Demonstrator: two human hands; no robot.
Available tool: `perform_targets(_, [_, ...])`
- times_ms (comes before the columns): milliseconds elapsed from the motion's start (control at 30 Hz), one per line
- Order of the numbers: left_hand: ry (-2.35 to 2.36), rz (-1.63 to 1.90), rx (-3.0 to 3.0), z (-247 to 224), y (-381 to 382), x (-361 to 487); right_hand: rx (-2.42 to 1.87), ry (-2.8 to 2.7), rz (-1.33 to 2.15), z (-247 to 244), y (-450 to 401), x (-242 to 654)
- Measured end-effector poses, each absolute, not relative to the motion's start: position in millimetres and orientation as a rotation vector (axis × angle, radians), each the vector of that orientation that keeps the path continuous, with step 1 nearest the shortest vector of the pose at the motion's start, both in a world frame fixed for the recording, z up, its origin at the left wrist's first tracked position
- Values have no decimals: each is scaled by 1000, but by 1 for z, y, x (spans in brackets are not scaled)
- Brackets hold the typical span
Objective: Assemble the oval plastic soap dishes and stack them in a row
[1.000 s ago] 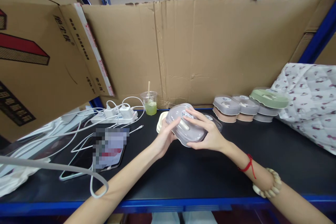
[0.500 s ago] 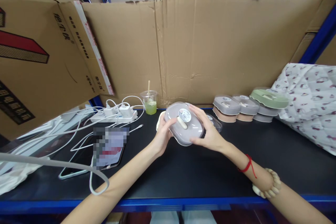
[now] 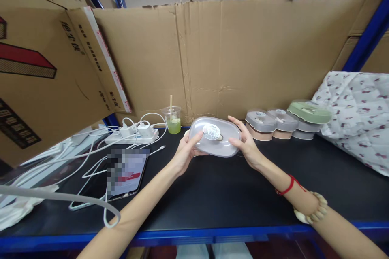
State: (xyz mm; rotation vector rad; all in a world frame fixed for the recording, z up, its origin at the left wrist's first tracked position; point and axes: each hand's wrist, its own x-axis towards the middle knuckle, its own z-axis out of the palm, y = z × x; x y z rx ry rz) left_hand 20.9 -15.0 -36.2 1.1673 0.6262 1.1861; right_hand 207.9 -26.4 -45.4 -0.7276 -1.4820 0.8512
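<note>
Translucent grey oval plastic container was over the black worktop, near its back edge; left hand and right hand gripped 2 ends, probably for stability.

From the near edge of the bench, a lidded container is at twelve, between the left grip and right grip. The phone lies at ten, before the power strip; the cup stands at eleven. Container stacks line one to two, beside the quilted cloth at two. The cardboard panel stands behind.
</note>
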Motion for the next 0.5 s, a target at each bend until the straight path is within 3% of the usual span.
perform_targets(233, [574, 1244, 1068, -37, -16, 22, -757, -1620, 808, -53, -22, 212])
perform_targets(500, [699, 1089, 824, -23, -16, 22, -567, -2053, -350, -45, -29, 222])
